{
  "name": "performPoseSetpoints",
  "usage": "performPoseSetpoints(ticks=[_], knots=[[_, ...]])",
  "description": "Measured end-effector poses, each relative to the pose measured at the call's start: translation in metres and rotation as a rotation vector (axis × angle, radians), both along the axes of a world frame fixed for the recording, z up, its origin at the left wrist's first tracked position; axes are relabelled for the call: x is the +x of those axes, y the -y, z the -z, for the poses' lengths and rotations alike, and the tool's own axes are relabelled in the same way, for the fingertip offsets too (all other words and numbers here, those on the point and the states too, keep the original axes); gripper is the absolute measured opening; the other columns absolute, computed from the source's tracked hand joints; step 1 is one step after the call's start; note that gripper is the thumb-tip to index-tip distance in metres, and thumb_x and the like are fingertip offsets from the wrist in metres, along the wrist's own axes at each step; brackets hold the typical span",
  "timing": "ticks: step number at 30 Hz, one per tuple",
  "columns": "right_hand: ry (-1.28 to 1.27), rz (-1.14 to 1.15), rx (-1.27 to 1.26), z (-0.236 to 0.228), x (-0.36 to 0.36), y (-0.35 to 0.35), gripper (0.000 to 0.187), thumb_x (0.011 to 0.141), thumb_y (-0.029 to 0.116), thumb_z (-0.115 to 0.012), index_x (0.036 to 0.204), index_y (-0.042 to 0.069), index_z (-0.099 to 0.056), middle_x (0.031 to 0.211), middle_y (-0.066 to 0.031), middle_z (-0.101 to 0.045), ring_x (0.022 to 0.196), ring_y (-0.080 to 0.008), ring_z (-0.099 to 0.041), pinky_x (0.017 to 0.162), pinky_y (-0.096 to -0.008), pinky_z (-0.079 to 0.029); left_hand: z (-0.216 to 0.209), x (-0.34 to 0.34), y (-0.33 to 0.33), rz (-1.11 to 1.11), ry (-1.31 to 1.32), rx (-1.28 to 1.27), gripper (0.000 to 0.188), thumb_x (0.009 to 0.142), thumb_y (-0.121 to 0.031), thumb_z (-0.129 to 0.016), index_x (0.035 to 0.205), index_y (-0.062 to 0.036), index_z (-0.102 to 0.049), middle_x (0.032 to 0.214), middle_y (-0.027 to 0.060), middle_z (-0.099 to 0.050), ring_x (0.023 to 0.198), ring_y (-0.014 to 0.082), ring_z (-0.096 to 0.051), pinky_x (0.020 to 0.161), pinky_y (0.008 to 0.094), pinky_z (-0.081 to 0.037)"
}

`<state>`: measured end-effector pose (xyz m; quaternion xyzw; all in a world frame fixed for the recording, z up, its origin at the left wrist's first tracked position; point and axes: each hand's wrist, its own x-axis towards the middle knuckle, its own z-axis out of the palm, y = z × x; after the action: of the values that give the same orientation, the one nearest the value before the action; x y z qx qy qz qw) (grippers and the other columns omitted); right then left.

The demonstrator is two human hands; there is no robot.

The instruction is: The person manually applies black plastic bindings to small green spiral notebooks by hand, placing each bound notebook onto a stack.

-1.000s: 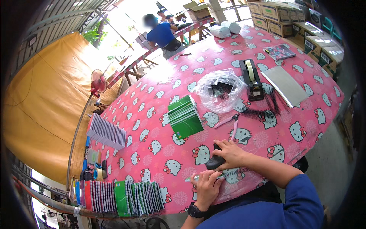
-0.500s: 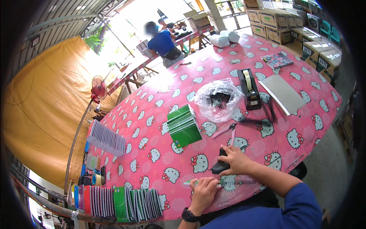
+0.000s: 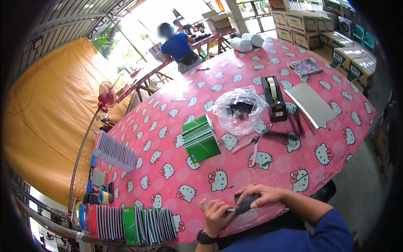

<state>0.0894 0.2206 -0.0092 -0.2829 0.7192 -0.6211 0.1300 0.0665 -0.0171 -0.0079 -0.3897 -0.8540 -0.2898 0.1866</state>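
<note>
Near the front edge of the table my left hand (image 3: pixel 215 213) is closed on a thin notebook (image 3: pixel 231 210), seen almost edge-on and mostly hidden by the fingers. My right hand (image 3: pixel 263 195) grips a dark, blocky hand tool (image 3: pixel 247 203), whose exact kind I cannot make out. The tool's lower end meets the notebook's end beside my left fingers. Beyond my hands lie pink-handled pliers (image 3: pixel 247 147) with their handles spread, and a stack of green spiral notebooks (image 3: pixel 201 140).
Black coils (image 3: pixel 283 136) lie by a tape dispenser (image 3: pixel 275 98) and a clear plastic bag (image 3: pixel 239 111). A grey-white sheet stack (image 3: pixel 310 104) is at right. Rows of notebooks (image 3: pixel 147 224) line the left front edge; a pale stack (image 3: pixel 113 151) stands behind. A person (image 3: pixel 178 48) works at a far table.
My right hand has lifted the dark tool off the tabletop and brought it down and nearer, against the notebook. My left hand has shifted slightly, still holding the notebook.
</note>
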Motion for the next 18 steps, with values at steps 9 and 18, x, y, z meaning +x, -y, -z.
performPoseSetpoints(ticks=[9, 18], knots=[[0.118, -0.051, -0.181, -0.009, 0.004, -0.004, 0.05, 0.075, 0.041, -0.072, 0.113, 0.01, -0.064, 0.121, -0.0177, -0.056, 0.126, -0.0319, -0.042, 0.105, -0.0428, -0.029, -0.001, 0.011, 0.001, -0.025, 0.033, 0.036, 0.021, 0.056, -0.018, -0.079, 0.073, -0.0164, -0.067, 0.074, -0.0019, -0.06, 0.081, 0.0168, -0.059, 0.099, 0.0448, -0.023], [0.089, 0.127, -0.086, -0.005, 0.003, -0.007, 0.049, 0.075, 0.038, -0.074, 0.113, 0.01, -0.063, 0.122, -0.0172, -0.055, 0.123, -0.0302, -0.044, 0.102, -0.0437, -0.033, -0.014, 0.016, -0.013, -0.044, 0.047, 0.02, 0.021, 0.062, -0.014, -0.075, 0.082, -0.0159, -0.068, 0.08, -0.0017, -0.062, 0.082, 0.0165, -0.06, 0.096, 0.0409, -0.027]])
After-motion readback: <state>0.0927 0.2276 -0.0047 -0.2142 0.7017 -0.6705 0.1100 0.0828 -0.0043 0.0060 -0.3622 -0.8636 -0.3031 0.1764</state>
